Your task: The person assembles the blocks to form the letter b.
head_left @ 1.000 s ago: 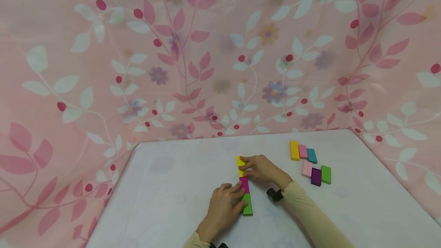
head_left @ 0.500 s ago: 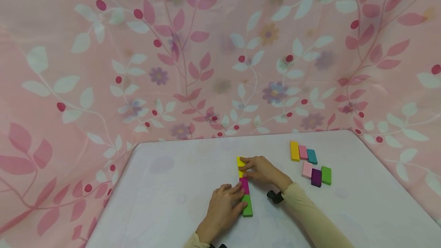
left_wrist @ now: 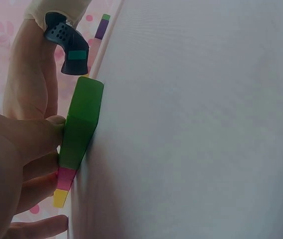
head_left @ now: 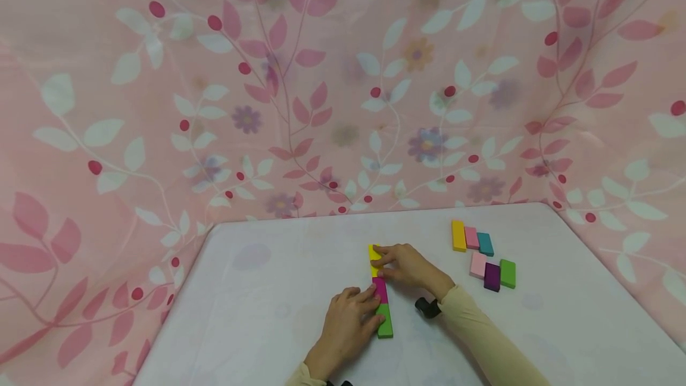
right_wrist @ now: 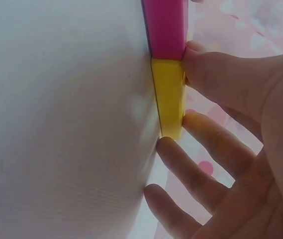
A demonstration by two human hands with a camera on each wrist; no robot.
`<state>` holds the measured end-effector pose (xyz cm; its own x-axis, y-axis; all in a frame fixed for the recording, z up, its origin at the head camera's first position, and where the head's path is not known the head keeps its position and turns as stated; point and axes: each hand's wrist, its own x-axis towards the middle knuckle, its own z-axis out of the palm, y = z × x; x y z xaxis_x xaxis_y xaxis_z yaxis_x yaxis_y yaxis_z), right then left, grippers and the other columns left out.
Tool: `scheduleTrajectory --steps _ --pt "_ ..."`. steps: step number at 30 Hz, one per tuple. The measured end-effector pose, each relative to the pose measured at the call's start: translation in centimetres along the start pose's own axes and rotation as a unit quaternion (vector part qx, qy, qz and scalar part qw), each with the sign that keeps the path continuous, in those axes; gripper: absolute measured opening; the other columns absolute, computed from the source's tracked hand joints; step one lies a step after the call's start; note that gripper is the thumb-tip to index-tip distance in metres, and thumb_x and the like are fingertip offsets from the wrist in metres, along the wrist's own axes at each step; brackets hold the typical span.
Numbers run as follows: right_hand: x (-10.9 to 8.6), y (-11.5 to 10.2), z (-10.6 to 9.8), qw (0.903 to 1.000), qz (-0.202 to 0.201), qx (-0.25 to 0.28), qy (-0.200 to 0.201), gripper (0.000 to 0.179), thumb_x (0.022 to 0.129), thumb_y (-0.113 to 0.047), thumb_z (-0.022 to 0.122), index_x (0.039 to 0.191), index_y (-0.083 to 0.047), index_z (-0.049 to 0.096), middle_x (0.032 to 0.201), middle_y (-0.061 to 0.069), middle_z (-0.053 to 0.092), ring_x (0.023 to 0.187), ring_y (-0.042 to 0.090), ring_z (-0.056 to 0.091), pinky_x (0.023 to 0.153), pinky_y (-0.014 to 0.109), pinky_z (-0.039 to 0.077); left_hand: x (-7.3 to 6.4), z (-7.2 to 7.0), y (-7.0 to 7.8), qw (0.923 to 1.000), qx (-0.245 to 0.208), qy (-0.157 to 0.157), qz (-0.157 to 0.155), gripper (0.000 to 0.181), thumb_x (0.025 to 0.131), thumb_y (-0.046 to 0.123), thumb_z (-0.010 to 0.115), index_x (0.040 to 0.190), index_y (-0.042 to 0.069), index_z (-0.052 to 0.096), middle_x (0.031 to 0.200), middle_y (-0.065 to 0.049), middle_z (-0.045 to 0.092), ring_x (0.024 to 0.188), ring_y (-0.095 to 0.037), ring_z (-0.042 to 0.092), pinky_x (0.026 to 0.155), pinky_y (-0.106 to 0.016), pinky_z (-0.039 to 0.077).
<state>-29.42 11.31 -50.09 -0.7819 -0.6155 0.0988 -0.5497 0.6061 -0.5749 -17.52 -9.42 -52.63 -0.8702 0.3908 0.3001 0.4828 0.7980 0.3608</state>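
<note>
Three blocks lie end to end in a row at the table's middle: yellow block (right_wrist: pixel 168 97) farthest, magenta block (head_left: pixel 381 292) between, green block (left_wrist: pixel 83 122) nearest. My left hand (head_left: pixel 349 321) touches the row from the left, its thumb on the green block and fingertips on the magenta one. From the right, my right hand (head_left: pixel 411 265) rests on the yellow block, thumb at the magenta seam and fingertips toward the far end. Fingers of both hands look extended and relaxed, and they partly cover the blocks in the head view.
On the white table (head_left: pixel 257 290), to the right, lie an orange-yellow block (head_left: pixel 458 236), pink block (head_left: pixel 471 237), teal block (head_left: pixel 485 243), second pink block (head_left: pixel 478 265), purple block (head_left: pixel 492 277) and another green block (head_left: pixel 507 273). A floral curtain (head_left: pixel 343 76) hangs behind the far edge.
</note>
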Motion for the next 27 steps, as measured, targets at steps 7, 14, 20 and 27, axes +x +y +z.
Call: scheduleTrajectory --steps 7,14,20,27 --pt "0.0 0.2 -0.4 0.9999 -0.012 0.009 -0.004 0.034 0.097 -0.019 0.078 0.13 -0.01 0.077 0.153 0.014 0.061 0.143 0.039 0.056 0.116 0.062 0.042 0.0 -0.1 0.0 1.0 -0.002 0.002 -0.003 0.036 0.093 0.035 0.081 0.125 0.017 0.081 0.141 0.0 0.071 0.123 -0.031 0.066 0.098 -0.053 0.053" --pt "-0.9 1.6 -2.9 0.9985 0.041 -0.006 0.035 0.039 0.1 -0.023 0.075 0.137 -0.009 0.073 0.154 0.013 0.06 0.146 0.043 0.051 0.119 0.067 0.036 -0.1 -0.1 0.0 0.9998 -0.011 -0.008 -0.012 0.038 0.094 0.036 0.081 0.126 0.018 0.08 0.141 0.001 0.071 0.124 -0.03 0.066 0.1 -0.054 0.052" --pt "-2.8 4.4 -6.1 0.9871 0.099 -0.075 0.101 0.04 0.099 -0.011 0.073 0.137 0.001 0.069 0.15 0.024 0.061 0.14 0.052 0.052 0.115 0.067 0.04 -0.3 0.0 -0.1 0.9998 -0.015 -0.004 -0.012 0.038 0.093 0.035 0.082 0.126 0.018 0.08 0.141 0.001 0.071 0.124 -0.03 0.066 0.099 -0.053 0.052" --pt "-5.5 8.0 -9.2 0.9754 0.153 -0.075 0.14 0.051 0.092 -0.002 0.071 0.141 0.007 0.062 0.152 0.034 0.052 0.14 0.064 0.04 0.116 0.075 0.031 -0.1 0.0 0.0 0.9999 -0.01 -0.008 -0.009 0.038 0.093 0.036 0.081 0.128 0.019 0.079 0.142 0.002 0.07 0.125 -0.03 0.065 0.1 -0.053 0.052"
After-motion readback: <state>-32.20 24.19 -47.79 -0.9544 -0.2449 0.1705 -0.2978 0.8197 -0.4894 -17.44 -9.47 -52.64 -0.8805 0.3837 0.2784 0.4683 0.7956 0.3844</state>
